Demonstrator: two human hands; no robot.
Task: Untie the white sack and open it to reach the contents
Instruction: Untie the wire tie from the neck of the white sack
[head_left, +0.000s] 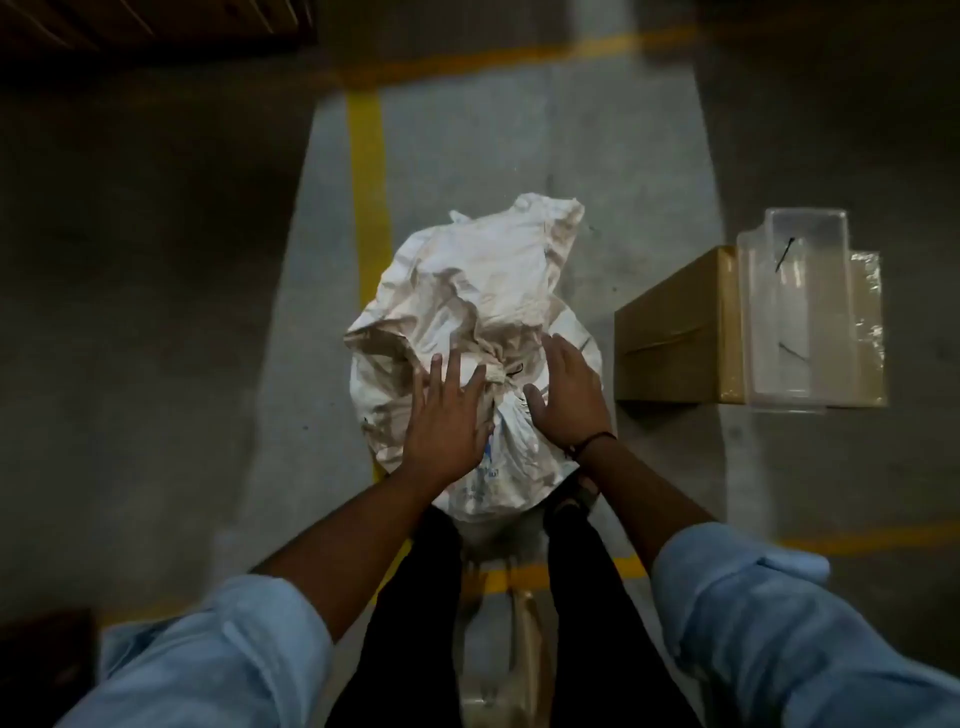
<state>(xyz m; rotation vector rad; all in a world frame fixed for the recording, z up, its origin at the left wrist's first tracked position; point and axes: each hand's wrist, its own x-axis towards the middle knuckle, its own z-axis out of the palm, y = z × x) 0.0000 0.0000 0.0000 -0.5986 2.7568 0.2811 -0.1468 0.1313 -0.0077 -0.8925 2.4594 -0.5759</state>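
Both your hands lie flat and spread, holding nothing: left hand and right hand flank the tied neck of the white sack. It stands on the concrete floor, loose top flopping away from you. Blue print near your wrist is unreadable.

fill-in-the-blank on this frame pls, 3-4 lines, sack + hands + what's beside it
1. The neck of the white sack is still ____ with a cord at the knot.
2. The left hand and right hand have their fingers ____, gripping nothing.
3. The clear plastic tray sits on top of a ____ box.
4. The floor is marked with ____ painted lines.

Missing words: tied; spread open; cardboard; yellow
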